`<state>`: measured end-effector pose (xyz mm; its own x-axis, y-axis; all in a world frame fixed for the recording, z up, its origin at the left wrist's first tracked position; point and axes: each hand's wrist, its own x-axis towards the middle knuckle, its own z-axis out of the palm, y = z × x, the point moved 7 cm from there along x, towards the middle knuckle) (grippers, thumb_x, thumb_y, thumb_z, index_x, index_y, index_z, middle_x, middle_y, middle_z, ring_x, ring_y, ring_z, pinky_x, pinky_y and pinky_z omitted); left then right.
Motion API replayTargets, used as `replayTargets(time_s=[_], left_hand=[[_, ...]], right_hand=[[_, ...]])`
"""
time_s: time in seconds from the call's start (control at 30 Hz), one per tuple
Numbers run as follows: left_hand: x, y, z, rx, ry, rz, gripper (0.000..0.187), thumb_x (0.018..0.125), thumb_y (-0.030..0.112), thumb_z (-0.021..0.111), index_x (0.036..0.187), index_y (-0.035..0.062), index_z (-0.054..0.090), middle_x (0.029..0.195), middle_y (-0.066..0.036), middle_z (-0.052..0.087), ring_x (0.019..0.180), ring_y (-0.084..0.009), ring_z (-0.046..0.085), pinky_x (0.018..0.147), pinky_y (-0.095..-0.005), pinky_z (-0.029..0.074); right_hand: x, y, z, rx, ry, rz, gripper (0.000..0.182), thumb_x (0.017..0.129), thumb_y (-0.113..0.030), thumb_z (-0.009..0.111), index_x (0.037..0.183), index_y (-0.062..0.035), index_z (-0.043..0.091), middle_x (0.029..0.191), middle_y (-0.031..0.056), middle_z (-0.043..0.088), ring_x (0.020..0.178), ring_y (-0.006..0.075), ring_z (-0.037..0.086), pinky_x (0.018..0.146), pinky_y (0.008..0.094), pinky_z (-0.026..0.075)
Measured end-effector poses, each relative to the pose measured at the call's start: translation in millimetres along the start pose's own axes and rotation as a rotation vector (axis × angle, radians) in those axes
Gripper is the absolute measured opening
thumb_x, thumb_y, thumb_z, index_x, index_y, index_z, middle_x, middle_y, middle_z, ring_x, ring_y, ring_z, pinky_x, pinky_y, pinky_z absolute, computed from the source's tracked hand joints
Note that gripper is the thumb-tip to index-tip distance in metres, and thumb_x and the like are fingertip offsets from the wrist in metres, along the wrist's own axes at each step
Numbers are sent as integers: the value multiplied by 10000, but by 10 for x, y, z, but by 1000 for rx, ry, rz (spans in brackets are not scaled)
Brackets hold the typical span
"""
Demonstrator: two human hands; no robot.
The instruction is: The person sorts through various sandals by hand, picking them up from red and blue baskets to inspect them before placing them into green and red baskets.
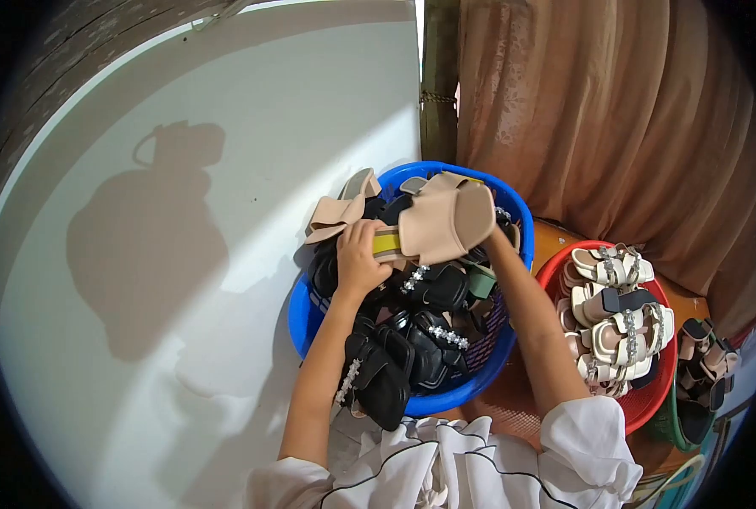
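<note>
Fingers of the left hand (pixel 363 259) are curled around the heel end of a beige sandal (pixel 433 225), pinching it above a blue basket (pixel 296 322). The right hand (pixel 491 241) is mostly hidden behind the toe end, so I cannot tell its grip. Another beige sandal (pixel 336 216) lies just beyond the left hand, and black sandals (pixel 429 355) fill the basket below. Right of the right forearm (pixel 531 318), a red basket (pixel 668 373) holds white sandals (pixel 620 335).
</note>
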<state>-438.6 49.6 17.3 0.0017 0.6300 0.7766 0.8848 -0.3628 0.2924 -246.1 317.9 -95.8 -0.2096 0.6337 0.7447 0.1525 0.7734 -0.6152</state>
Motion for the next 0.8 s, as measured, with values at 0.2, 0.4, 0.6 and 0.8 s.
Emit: replayTargets(time_s=[0.2,0.4,0.6,0.8], left_hand=[[-42,218,175,-3,-266,157,475,477,100,623,934,95,494,916,-58,499,924,-257,465,808,-360,351],[-22,388,102,-120,-387,231,615,543,387,733,1031,100,494,952,-76,525,944,-257,477,837,-354,344],[15,160,46,-386,-357,-16,500,695,249,654,1130,101,458,919,-105,544,851,-265,545,753,-334,432],[36,151,-27,-382,-201,-15,513,708,179,649,1162,101,421,1100,-107,424,900,-261,525,749,-332,462]], right_hand=[[304,-1306,-814,232,67,586,276,777,-247,446,799,13,536,604,99,563,421,133,504,384,221,383],[163,-1373,-1189,345,-5,602,258,786,-291,498,795,-34,526,572,30,518,437,90,440,418,188,337],[-58,-1376,-1122,442,-95,614,257,799,-288,532,855,-37,526,640,10,510,493,69,438,439,192,353],[101,-1812,-870,421,-337,537,274,839,-274,506,925,-15,529,698,26,527,553,70,457,492,193,372]])
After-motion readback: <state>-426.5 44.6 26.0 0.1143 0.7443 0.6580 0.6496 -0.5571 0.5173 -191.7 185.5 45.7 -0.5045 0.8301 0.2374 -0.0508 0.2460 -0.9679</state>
